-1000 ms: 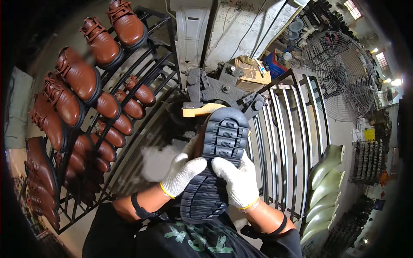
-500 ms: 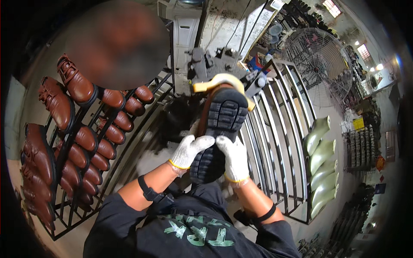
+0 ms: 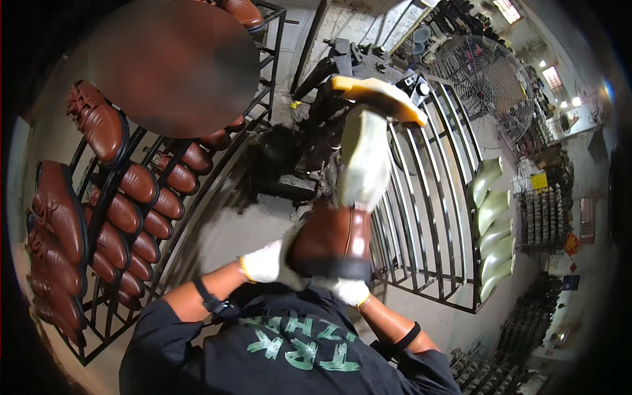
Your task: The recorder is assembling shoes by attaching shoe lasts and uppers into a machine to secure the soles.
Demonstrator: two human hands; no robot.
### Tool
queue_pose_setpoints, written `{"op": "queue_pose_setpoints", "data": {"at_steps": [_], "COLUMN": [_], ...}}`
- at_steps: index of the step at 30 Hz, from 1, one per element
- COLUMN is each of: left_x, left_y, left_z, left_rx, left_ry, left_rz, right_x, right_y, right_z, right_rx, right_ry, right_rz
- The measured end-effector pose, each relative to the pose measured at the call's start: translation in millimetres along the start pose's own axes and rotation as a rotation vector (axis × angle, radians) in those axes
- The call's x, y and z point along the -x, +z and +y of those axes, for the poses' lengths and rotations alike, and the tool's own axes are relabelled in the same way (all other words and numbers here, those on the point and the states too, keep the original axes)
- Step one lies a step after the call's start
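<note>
A brown leather shoe [image 3: 329, 234] with a black sole is between my gloved hands, close to my body. My left hand [image 3: 266, 260], in a white knit glove, grips the shoe's left side. At the sole's lower right, my right hand [image 3: 351, 290] in a matching glove is closed on it, its fingertips partly hidden. A pale green shoe last [image 3: 364, 155] rises from the shoe's collar; whether its end is still inside I cannot tell. Above the last sits a curved yellow-orange pad [image 3: 382, 95] on the dark machine [image 3: 349, 59].
Brown shoes [image 3: 122, 204] fill a black rack on my left. To my right stands a metal-barred rack [image 3: 431, 197] with several pale green lasts [image 3: 494, 227] along its outer edge. A large round fan [image 3: 484, 92] is beyond it. A blurred patch covers the upper left.
The shoe has come down toward my body and turned, showing its upper instead of its sole. The pale green last has come into view. Both hands have moved lower with the shoe.
</note>
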State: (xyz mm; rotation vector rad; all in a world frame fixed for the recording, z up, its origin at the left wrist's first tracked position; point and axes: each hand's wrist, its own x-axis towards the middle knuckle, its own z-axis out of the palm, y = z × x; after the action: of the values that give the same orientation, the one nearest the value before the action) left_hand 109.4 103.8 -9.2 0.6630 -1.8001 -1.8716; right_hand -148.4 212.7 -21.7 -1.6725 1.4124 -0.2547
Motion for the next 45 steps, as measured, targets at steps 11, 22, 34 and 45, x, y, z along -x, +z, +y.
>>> {"op": "queue_pose_setpoints", "data": {"at_steps": [11, 22, 34, 45], "left_x": [150, 164, 228, 282], "left_y": [-37, -29, -179, -221], "left_z": [-24, 97, 203, 144], "left_rx": [0.517, -0.571, -0.762, -1.062], "left_ry": [0.115, 0.039, -0.359, -0.260], "left_rz": [1.068, 1.238, 2.076, 2.370], "right_x": [-95, -164, -148, -170], "right_y": [-71, -37, -159, -236], "right_z": [-181, -262, -225, -52], "right_rx": [-0.362, -0.119, -0.244, 0.289], "right_ry": [-0.583, -0.420, -0.361, -0.134], "right_rz": [0.144, -0.236, 0.503, 0.675]}}
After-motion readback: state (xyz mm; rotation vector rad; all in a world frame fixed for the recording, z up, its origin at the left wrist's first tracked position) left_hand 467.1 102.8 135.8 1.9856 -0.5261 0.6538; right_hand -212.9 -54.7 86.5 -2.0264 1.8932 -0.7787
